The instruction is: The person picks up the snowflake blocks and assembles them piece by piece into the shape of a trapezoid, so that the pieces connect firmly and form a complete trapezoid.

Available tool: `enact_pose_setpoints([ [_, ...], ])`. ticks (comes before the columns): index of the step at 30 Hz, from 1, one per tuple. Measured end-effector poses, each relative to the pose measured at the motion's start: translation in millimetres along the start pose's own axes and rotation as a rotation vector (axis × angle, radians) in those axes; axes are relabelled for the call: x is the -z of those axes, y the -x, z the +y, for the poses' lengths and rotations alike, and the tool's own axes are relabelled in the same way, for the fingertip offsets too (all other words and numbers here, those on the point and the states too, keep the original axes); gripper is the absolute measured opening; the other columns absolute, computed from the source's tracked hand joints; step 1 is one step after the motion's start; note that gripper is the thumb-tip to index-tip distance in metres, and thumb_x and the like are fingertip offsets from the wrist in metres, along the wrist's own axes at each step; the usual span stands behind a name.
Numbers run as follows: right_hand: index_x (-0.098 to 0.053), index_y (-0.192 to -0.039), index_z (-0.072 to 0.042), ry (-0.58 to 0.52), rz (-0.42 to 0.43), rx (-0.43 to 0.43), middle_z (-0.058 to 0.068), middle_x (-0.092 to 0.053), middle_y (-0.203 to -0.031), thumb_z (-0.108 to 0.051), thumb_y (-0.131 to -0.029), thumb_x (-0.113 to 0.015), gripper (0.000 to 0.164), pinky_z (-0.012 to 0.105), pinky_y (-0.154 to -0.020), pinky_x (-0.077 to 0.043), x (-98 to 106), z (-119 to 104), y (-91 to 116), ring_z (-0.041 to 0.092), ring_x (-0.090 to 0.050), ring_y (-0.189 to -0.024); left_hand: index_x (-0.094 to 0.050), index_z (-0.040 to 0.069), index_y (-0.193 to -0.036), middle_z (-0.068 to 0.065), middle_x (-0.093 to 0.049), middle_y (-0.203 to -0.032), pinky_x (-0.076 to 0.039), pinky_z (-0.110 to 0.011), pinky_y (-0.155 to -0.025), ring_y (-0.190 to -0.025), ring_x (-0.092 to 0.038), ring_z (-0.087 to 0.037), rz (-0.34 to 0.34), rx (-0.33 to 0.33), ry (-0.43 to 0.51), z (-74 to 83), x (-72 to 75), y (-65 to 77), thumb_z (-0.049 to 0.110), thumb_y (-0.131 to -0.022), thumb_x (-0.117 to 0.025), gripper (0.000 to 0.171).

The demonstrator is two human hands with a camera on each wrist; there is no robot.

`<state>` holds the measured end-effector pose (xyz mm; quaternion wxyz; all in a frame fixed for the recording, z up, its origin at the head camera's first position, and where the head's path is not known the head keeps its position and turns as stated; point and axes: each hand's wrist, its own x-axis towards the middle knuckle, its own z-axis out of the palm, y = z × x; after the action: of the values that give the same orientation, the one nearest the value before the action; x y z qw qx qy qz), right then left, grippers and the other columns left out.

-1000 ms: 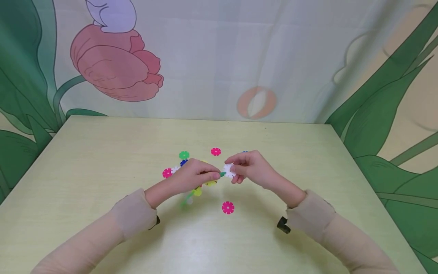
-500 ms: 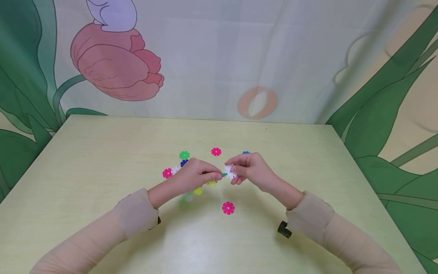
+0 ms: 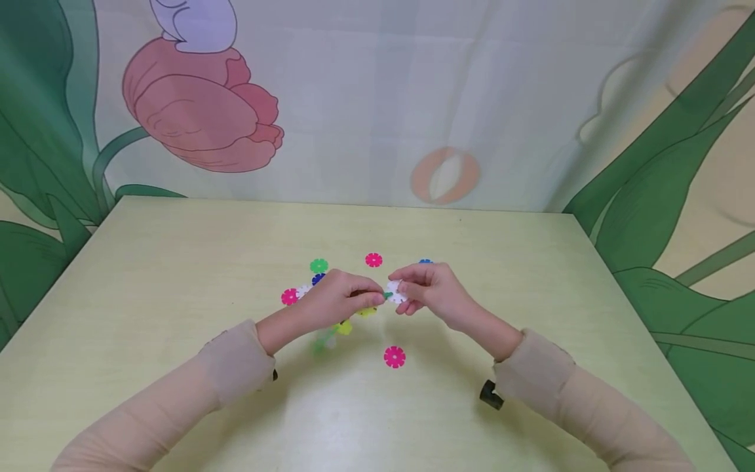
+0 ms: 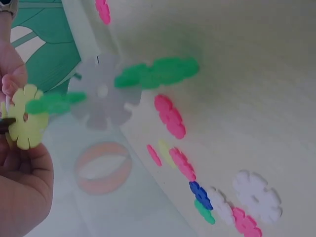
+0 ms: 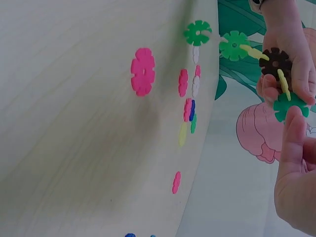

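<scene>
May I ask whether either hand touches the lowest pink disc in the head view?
No, the pink disc lies on the table, apart from the left hand and the right hand.

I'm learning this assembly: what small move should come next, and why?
Probably press the white flower-shaped plastic disc onto the green flower-shaped plastic disc: the right hand pinches the white one, the left hand the green one, and they seem to touch; how firmly they're slotted is unclear.

The right hand [image 3: 439,292] partly hides a blue disc [image 3: 426,261]; one green piece [image 4: 158,73] looks blurred.
</scene>
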<state>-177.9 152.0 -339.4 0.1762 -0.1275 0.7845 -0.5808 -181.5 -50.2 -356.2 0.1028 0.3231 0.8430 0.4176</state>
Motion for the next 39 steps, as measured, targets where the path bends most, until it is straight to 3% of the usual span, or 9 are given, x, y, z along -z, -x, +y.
enact_pose_setpoints([
  [4, -0.053, -0.114, 0.003, -0.022, -0.017, -0.007, 0.018, -0.062, -0.085, -0.004, -0.085, -0.055, 0.030, 0.028, -0.061, -0.053, 6, -1, -2, 0.015, -0.064, -0.061, -0.065, 0.015, -0.089, 0.002, -0.047, -0.058, -0.041, -0.024, -0.051, -0.045, -0.041, -0.010, -0.057, 0.044, 0.032, 0.6, 6.6, -1.9, 0.028, -0.089, -0.052, 0.018],
  [8, -0.047, -0.121, -0.002, -0.029, 0.000, -0.024, 0.020, -0.062, -0.083, -0.003, -0.084, -0.056, 0.038, 0.029, -0.061, -0.053, 8, -4, -4, 0.018, -0.065, -0.061, -0.062, 0.018, -0.088, 0.001, -0.041, -0.057, -0.039, -0.025, -0.054, -0.049, -0.040, -0.012, -0.078, 0.071, 0.046, 2.8, 11.2, -3.7, 0.033, -0.092, -0.045, 0.023],
  [11, -0.044, -0.124, -0.005, -0.025, 0.004, -0.023, 0.015, -0.064, -0.080, -0.004, -0.083, -0.057, 0.043, 0.031, -0.061, -0.053, 8, -8, -6, 0.020, -0.065, -0.062, -0.061, 0.020, -0.093, 0.001, -0.044, -0.059, -0.039, -0.026, -0.053, -0.048, -0.041, -0.013, -0.083, 0.087, 0.058, 5.1, 11.9, -5.3, 0.037, -0.092, -0.043, 0.025],
  [15, -0.042, -0.126, -0.006, -0.039, -0.015, 0.004, 0.009, -0.065, -0.077, -0.006, -0.084, -0.058, 0.045, 0.031, -0.061, -0.053, 6, -18, -5, 0.020, -0.065, -0.061, -0.060, 0.019, -0.099, 0.002, -0.060, -0.074, -0.042, -0.028, -0.050, -0.045, -0.043, -0.016, -0.106, 0.098, 0.098, 10.6, 12.8, -6.9, 0.041, -0.092, -0.040, 0.030],
  [19, -0.042, -0.125, -0.006, -0.044, -0.021, 0.030, 0.010, -0.066, -0.076, -0.009, -0.085, -0.057, 0.043, 0.032, -0.061, -0.053, 6, -28, -1, 0.020, -0.064, -0.061, -0.057, 0.020, -0.107, 0.001, -0.064, -0.087, -0.046, -0.029, -0.064, -0.068, -0.056, -0.015, -0.104, 0.079, 0.134, 14.3, 15.1, -8.5, 0.041, -0.092, -0.040, 0.030],
  [23, -0.046, -0.121, -0.005, -0.008, -0.002, 0.050, 0.016, -0.065, -0.080, -0.013, -0.086, -0.056, 0.036, 0.033, -0.063, -0.053, 11, -29, 1, 0.021, -0.064, -0.063, -0.053, 0.021, -0.113, 0.000, -0.064, -0.089, -0.046, -0.030, -0.072, -0.089, -0.057, -0.016, -0.092, 0.061, 0.177, 15.7, 17.8, -7.8, 0.037, -0.093, -0.041, 0.028],
  [29, -0.053, -0.111, -0.002, 0.096, -0.007, 0.041, 0.015, -0.063, -0.088, -0.015, -0.087, -0.055, 0.028, 0.033, -0.066, -0.053, 27, -9, 1, 0.021, -0.064, -0.070, -0.049, 0.018, -0.118, -0.002, -0.065, -0.087, -0.045, -0.030, -0.076, -0.091, -0.056, -0.020, -0.074, 0.084, 0.188, 12.6, 24.4, -2.0, 0.035, -0.093, -0.040, 0.031],
  [39, -0.054, -0.110, 0.001, 0.346, -0.026, -0.145, 0.017, -0.055, -0.105, -0.013, -0.085, -0.057, 0.029, 0.036, -0.074, -0.050, 49, 40, -9, 0.026, -0.056, -0.084, -0.050, 0.017, -0.118, -0.006, -0.066, -0.087, -0.044, -0.030, -0.071, -0.087, -0.058, -0.017, -0.052, 0.169, 0.191, -0.2, 32.7, 7.9, 0.036, -0.093, -0.041, 0.033],
])
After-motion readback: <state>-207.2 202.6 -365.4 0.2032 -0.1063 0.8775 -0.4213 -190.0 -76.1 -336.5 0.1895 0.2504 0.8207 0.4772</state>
